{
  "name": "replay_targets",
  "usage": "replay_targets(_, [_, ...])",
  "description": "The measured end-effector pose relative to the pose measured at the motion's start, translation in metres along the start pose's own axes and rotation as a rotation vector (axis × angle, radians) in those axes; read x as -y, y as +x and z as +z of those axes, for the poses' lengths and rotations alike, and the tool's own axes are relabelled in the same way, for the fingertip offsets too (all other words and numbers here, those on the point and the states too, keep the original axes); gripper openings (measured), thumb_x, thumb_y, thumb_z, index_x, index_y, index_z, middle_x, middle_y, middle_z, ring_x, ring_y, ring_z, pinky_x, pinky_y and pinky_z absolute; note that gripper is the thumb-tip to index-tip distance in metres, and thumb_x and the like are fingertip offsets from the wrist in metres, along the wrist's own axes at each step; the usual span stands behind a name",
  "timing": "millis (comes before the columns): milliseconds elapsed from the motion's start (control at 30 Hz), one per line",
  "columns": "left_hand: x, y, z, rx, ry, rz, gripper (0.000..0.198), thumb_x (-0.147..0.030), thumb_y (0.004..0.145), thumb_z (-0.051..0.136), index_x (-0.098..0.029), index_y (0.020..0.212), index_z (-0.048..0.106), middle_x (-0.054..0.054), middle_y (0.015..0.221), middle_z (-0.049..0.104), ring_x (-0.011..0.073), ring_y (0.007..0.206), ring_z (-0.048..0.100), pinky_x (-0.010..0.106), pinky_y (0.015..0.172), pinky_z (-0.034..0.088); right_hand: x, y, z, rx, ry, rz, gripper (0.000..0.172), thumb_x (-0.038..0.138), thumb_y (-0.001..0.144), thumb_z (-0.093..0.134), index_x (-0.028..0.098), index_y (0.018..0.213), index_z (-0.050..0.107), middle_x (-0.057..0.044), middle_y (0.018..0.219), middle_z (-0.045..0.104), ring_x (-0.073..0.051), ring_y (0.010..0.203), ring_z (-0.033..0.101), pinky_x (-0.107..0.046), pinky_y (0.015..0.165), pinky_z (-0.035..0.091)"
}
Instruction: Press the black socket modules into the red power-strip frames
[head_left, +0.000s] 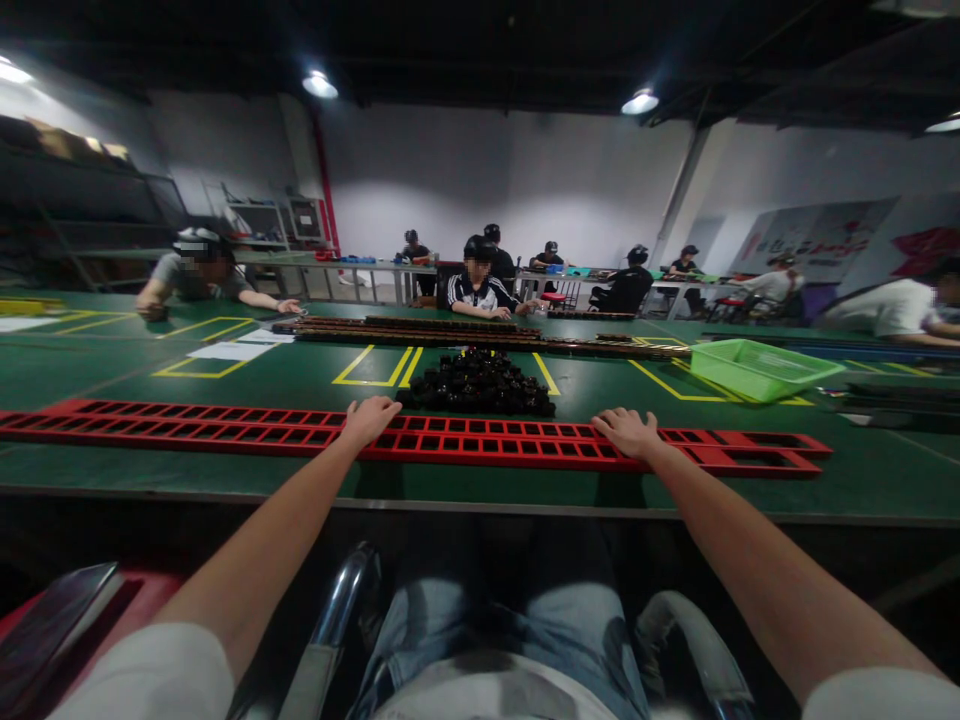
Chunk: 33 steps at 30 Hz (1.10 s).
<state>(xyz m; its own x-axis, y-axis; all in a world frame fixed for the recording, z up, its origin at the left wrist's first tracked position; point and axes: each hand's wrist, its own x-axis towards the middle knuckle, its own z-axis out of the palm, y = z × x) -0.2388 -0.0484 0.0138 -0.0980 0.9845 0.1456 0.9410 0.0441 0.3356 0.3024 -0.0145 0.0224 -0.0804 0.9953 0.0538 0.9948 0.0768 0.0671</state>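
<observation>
Two long red slotted strips (487, 450) lie side by side across the front of the green table, with rows of rectangular openings. My left hand (370, 420) is closed over them left of the middle, its fingertips at the far edge. Farther right, my right hand (628, 432) grips the same strips, fingers bent over the far edge and partly hidden. Just behind the strips, between my hands, sits a heap of small shiny black parts (480, 385).
A light green plastic basket (757, 370) stands at the right. Long dark strips (480, 335) are stacked behind the heap. Yellow tape outlines and white papers (225, 350) mark the green table (480, 490). A co-worker (484, 285) sits opposite; others sit left and right.
</observation>
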Motion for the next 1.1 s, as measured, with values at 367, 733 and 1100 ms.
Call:
replay_targets(367, [-0.021, -0.003, 0.013, -0.011, 0.063, 0.033, 0.043, -0.055, 0.092, 0.048, -0.020, 0.103, 0.070, 0.011, 0.115, 0.070, 0.0293, 0.116, 0.058, 0.059, 0.114, 0.024, -0.025, -0.002, -0.002, 0.033, -0.066, -0.023, 0.052, 0.049, 0.098, 0.026, 0.030, 0.131, 0.061, -0.015, 0.137, 0.055, -0.038, 0.128, 0.046, -0.074, 0.107, 0.018])
replay_targets(733, [-0.033, -0.008, 0.022, -0.118, 0.139, -0.006, 0.050, -0.054, 0.093, 0.038, -0.018, 0.120, 0.061, 0.020, 0.132, 0.056, 0.0384, 0.130, 0.044, 0.065, 0.116, 0.015, -0.031, -0.002, -0.004, 0.023, -0.024, 0.025, 0.055, 0.054, 0.098, 0.024, 0.029, 0.127, 0.064, -0.014, 0.140, 0.054, -0.039, 0.130, 0.045, -0.075, 0.108, 0.017])
replay_targets(1100, [-0.032, -0.009, 0.023, -0.081, 0.131, -0.015, 0.047, -0.045, 0.094, 0.031, -0.018, 0.123, 0.056, 0.020, 0.154, 0.040, 0.0397, 0.145, 0.029, 0.071, 0.113, 0.019, -0.026, -0.005, 0.000, 0.067, 0.030, 0.048, 0.060, 0.057, 0.100, 0.020, 0.030, 0.142, 0.053, -0.010, 0.158, 0.039, -0.034, 0.145, 0.032, -0.067, 0.114, 0.020])
